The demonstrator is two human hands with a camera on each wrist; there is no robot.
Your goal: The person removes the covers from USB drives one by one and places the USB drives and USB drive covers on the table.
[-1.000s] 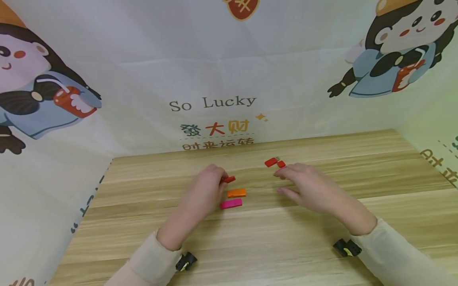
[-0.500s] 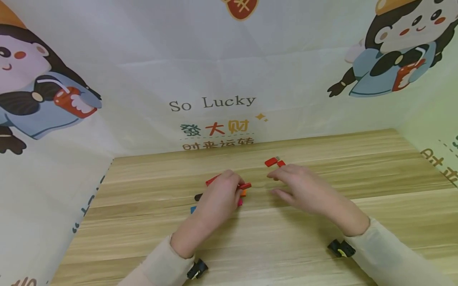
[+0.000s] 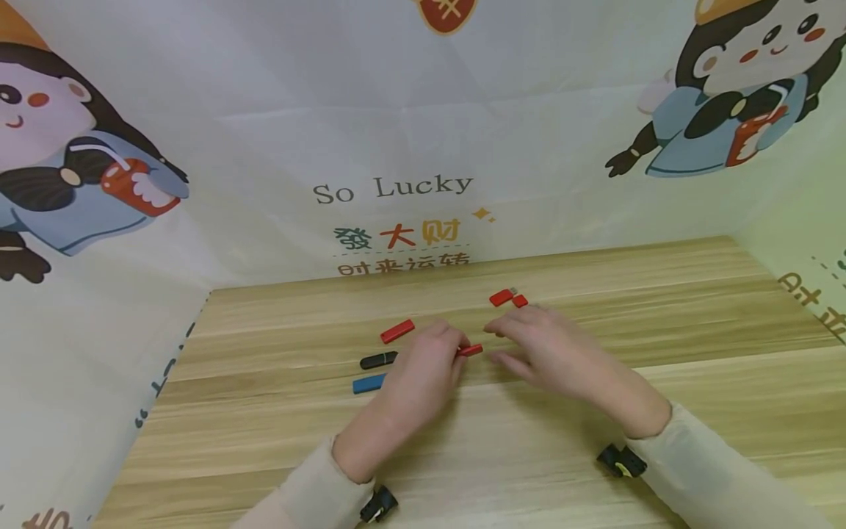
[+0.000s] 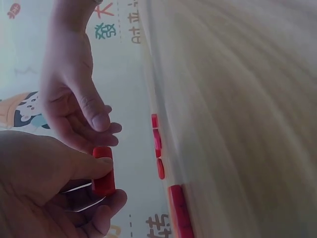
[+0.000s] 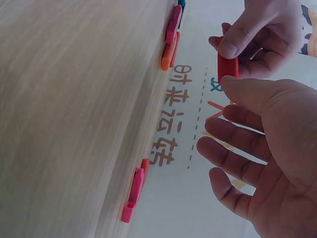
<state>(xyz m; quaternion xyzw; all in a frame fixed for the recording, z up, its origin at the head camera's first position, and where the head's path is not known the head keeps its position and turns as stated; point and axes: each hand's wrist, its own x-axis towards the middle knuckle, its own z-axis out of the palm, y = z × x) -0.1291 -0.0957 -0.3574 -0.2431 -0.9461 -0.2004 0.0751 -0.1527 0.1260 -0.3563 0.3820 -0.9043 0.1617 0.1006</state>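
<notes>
My left hand (image 3: pixel 423 378) pinches a red USB flash drive (image 3: pixel 471 350) between thumb and fingers above the table, its end pointing right. In the left wrist view that red drive (image 4: pixel 103 176) stands clear of the tabletop. My right hand (image 3: pixel 562 356) faces it with fingers loosely spread and nothing in its grasp. The right wrist view has its thumb tip (image 5: pixel 229 82) overlapping the lower end of the drive. Left of my left hand lie a red flash drive (image 3: pixel 397 331), a black one (image 3: pixel 377 360) and a partly covered blue one (image 3: pixel 368 384).
Beyond my right hand lies an uncapped red flash drive (image 3: pixel 501 297), metal plug showing, with a small red cap (image 3: pixel 520 301) beside it. Orange (image 5: pixel 168 55) and pink (image 5: pixel 173 24) drives show in the right wrist view. A printed cloth wall (image 3: pixel 264 147) bounds the wooden table (image 3: pixel 264 455).
My left hand has carried the red flash drive rightward, uncovering the red, black and blue drives and covering the orange and pink ones. My right hand has shifted slightly left towards it.
</notes>
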